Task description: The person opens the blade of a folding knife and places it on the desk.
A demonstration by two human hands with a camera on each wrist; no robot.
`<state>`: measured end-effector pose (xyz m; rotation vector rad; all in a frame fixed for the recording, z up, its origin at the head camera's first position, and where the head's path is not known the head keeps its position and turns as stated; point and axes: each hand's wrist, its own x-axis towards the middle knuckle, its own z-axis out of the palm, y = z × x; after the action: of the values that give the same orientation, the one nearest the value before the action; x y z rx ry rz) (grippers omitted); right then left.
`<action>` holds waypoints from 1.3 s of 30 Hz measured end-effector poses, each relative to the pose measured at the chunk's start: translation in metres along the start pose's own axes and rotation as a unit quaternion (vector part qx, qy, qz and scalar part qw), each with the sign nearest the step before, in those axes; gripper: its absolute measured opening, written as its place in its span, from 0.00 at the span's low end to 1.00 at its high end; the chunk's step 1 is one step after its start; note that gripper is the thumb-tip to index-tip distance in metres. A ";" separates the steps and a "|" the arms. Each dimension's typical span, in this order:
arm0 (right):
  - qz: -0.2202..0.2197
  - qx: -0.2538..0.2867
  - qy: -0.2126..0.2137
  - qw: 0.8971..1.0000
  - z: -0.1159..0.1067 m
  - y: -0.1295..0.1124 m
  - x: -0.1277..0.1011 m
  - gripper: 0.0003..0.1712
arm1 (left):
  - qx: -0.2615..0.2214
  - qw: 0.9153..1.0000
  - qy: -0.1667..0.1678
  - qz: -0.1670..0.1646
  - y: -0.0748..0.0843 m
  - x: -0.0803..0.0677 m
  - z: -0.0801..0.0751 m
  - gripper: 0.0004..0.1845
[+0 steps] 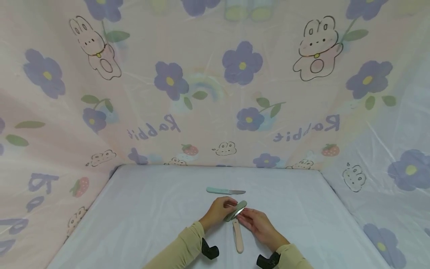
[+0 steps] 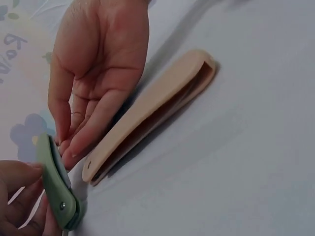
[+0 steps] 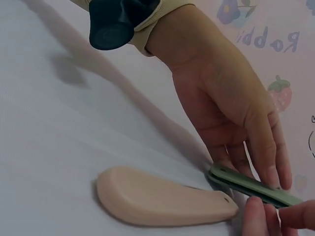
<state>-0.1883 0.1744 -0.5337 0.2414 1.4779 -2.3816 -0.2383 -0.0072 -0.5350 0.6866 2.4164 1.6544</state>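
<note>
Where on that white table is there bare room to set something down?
Bare sheet lies left of the left hand toward the curtain, right of the right hand, and behind the teal knife. It is crowded at the centre, where both hands hold the green folding knife over the beige one.

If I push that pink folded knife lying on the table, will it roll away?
Probably not: the pink folding knife looks flat and lies on its broad side, so it would likely slide. Its smooth handle seems stiff and maybe slippery on the white cloth.
</note>
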 end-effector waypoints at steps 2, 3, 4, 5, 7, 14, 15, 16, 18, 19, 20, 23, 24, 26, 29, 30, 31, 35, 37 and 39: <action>-0.004 -0.009 0.001 1.000 0.002 0.000 0.001 0.25 | -0.018 1.000 0.014 -0.005 -0.001 0.000 0.002 0.09; -0.006 -0.011 0.001 1.000 0.002 0.000 0.002 0.26 | -0.026 0.999 0.019 -0.008 -0.001 -0.001 0.002 0.09; -0.009 -0.012 0.003 1.000 0.003 0.000 0.002 0.26 | -0.031 0.999 0.024 -0.011 -0.002 -0.001 0.002 0.09; -0.013 -0.013 0.005 1.000 0.004 0.000 0.003 0.25 | -0.035 0.999 0.030 -0.012 -0.002 -0.001 0.002 0.09; -0.021 -0.021 0.012 0.999 0.007 0.000 0.003 0.25 | -0.045 0.998 0.039 -0.014 -0.001 -0.002 0.003 0.10; -0.079 -0.078 0.047 0.993 0.018 -0.002 0.005 0.18 | -0.115 0.992 0.042 -0.022 0.013 -0.008 -0.002 0.13; -0.086 -0.087 0.053 0.991 0.020 -0.002 0.005 0.17 | -0.133 0.990 0.038 -0.027 0.015 -0.009 -0.003 0.14; -0.089 -0.091 0.056 0.990 0.021 -0.003 0.004 0.17 | -0.148 0.988 0.035 -0.034 0.017 -0.010 -0.004 0.15; -0.094 -0.100 0.056 0.989 0.023 -0.005 0.004 0.17 | -0.184 0.981 0.030 -0.048 0.021 -0.012 -0.006 0.16; -0.095 -0.099 0.054 0.989 0.024 -0.006 0.003 0.17 | -0.200 0.978 0.029 -0.055 0.022 -0.013 -0.007 0.16; -0.094 -0.100 0.052 0.989 0.025 -0.007 0.003 0.17 | -0.215 0.974 0.028 -0.062 0.023 -0.013 -0.008 0.17; -0.090 -0.099 0.039 0.990 0.028 -0.009 0.001 0.17 | -0.248 0.965 0.027 -0.076 0.025 -0.016 -0.010 0.17; -0.088 -0.100 0.035 0.990 0.029 -0.010 0.000 0.18 | -0.260 0.962 0.027 -0.081 0.025 -0.017 -0.011 0.18; -0.084 -0.108 0.028 0.990 0.030 -0.012 -0.001 0.19 | -0.283 0.955 0.025 -0.090 0.025 -0.020 -0.011 0.19; -0.071 -0.123 0.018 0.990 0.031 -0.013 -0.004 0.20 | -0.306 0.945 0.021 -0.109 0.025 -0.025 -0.012 0.20; -0.067 -0.128 0.014 0.989 0.031 -0.013 -0.004 0.20 | -0.312 0.943 0.020 -0.114 0.025 -0.028 -0.012 0.20; -0.061 -0.132 0.011 0.989 0.031 -0.013 -0.005 0.20 | -0.313 0.942 0.019 -0.117 0.024 -0.030 -0.013 0.20; -0.046 -0.148 -0.002 0.988 0.031 -0.012 -0.007 0.20 | -0.318 0.940 0.015 -0.120 0.024 -0.037 -0.014 0.20; -0.045 -0.154 -0.011 0.987 0.031 -0.011 -0.007 0.21 | -0.323 0.939 0.013 -0.119 0.023 -0.040 -0.015 0.20; -0.043 -0.158 -0.017 0.986 0.031 -0.010 -0.006 0.21 | -0.325 0.938 0.011 -0.119 0.022 -0.042 -0.016 0.20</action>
<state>-0.1850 0.1521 -0.5093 0.0607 1.8538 -2.1591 -0.2004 -0.0330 -0.5147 0.2542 1.6867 2.1618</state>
